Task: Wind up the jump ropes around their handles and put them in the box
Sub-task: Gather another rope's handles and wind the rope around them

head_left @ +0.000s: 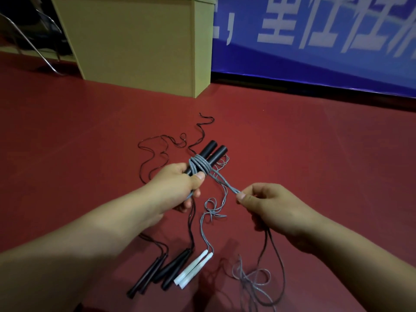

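Left hand (180,188) gripped a pair of thick black handles (211,154), held side by side, far ends pointing toward 1 o'clock. Thumb lay on top, pressed at the near edge of the wraps. Grey rope (199,166) was wound in several turns around both handles, just beyond the thumb.

From the wraps a doubled grey strand ran toward 4 o'clock, apart from the floor, to the right hand (270,212). Right hand pinched that strand between thumb and forefinger; other fingers curled under. More rope dropped from the underside of the right hand and ended in a loose tangle (254,280) on the floor at 6 o'clock from that hand.

Red floor (315,143) carried the other ropes. White handles (193,269), a pair touching each other, lay at 6 o'clock from the left hand, their grey cord running up to a small knotty loop between the two hands. Just at 9 o'clock of them, a tapered black pair (173,270), then a slimmer black pair (146,278) further at 9 o'clock, partly hidden by the left forearm. Thin black cord (157,154) squiggled on the floor at 11 o'clock from the held handles.

Yellow cabinet (139,41) stood at 12 o'clock, blue banner (315,52) with white characters at 1 to 2 o'clock. Could not tell where the box was.
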`<action>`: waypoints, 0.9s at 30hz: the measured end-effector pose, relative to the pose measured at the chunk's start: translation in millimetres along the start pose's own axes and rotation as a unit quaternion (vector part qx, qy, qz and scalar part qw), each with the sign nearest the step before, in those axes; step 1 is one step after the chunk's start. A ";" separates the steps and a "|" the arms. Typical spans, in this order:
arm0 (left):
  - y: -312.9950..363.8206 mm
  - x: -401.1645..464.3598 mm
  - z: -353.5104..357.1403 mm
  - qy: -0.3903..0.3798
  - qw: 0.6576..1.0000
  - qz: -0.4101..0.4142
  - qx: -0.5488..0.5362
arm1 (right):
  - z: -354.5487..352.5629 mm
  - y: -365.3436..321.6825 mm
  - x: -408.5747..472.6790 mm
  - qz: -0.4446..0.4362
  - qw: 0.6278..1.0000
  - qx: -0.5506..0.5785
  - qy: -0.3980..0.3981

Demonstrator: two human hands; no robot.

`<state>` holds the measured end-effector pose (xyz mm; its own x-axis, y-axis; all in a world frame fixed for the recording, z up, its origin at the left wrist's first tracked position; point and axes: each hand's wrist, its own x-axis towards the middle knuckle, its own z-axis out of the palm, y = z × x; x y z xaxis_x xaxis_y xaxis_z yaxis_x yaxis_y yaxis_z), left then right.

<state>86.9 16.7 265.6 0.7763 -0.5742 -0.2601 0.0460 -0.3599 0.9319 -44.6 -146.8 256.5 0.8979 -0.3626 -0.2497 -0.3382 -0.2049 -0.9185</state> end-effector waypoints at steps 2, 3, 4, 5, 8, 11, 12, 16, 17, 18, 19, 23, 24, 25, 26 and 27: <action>-2.0 0.8 -2.0 0.006 1.000 -0.001 0.030 | -1.8 0.6 0.4 0.002 1.000 -0.031 0.003; -2.8 1.0 -2.2 0.008 0.999 0.001 0.049 | -2.4 0.5 0.3 0.004 0.999 -0.046 0.002; -3.7 1.5 -2.1 0.009 0.998 0.002 0.068 | -2.8 0.2 0.0 0.006 0.998 -0.058 -0.001; -4.8 1.6 -1.7 0.012 0.996 0.004 0.083 | -2.9 0.0 -0.4 0.009 0.998 -0.065 -0.006; -7.7 1.6 -0.8 0.015 0.991 0.017 0.131 | -2.4 -2.8 -3.0 0.011 0.997 -0.078 -0.020; -9.5 -1.3 1.1 -0.016 0.980 0.017 0.197 | -1.4 -7.6 -7.2 -0.026 0.990 -0.139 -0.010; -10.2 -2.3 2.4 -0.031 0.975 0.016 0.219 | -1.8 -9.2 -8.2 -0.047 0.985 -0.167 -0.007; -13.0 -6.6 8.3 -0.098 0.954 0.014 0.282 | -10.4 -10.2 -8.6 -0.113 0.971 -0.211 0.006; -13.2 -7.7 9.8 -0.120 0.949 0.012 0.290 | -13.4 -9.4 -8.3 -0.124 0.968 -0.217 0.013; -14.0 -9.1 11.8 -0.149 0.945 0.008 0.291 | -16.1 -8.8 -8.4 -0.132 0.965 -0.224 0.021; -13.7 -11.7 14.3 -0.184 0.940 0.003 0.288 | -18.3 -8.2 -8.5 -0.140 0.962 -0.235 0.029; -10.2 -24.8 29.1 -0.286 0.927 -0.004 0.242 | -23.0 -3.4 -7.7 -0.154 0.939 -0.302 0.052; -8.9 -26.0 30.6 -0.293 0.925 0.000 0.242 | -23.3 -2.5 -6.4 -0.155 0.933 -0.320 0.062; -8.5 -26.4 32.9 -0.297 0.923 0.007 0.243 | -24.3 -0.9 -5.4 -0.154 0.926 -0.335 0.074; -7.7 -26.1 33.3 -0.299 0.922 0.016 0.247 | -25.0 -0.5 -4.8 -0.154 0.922 -0.346 0.085; -5.7 -27.0 33.5 -0.300 0.920 0.024 0.252 | -25.7 -0.2 -4.1 -0.155 0.918 -0.353 0.095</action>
<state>44.6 9.7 258.8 0.2760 -0.8462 -0.4558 -0.3929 -0.5321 0.7500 -55.5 -168.6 265.5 0.9393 -0.3250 0.1098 -0.2329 -0.8392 -0.4915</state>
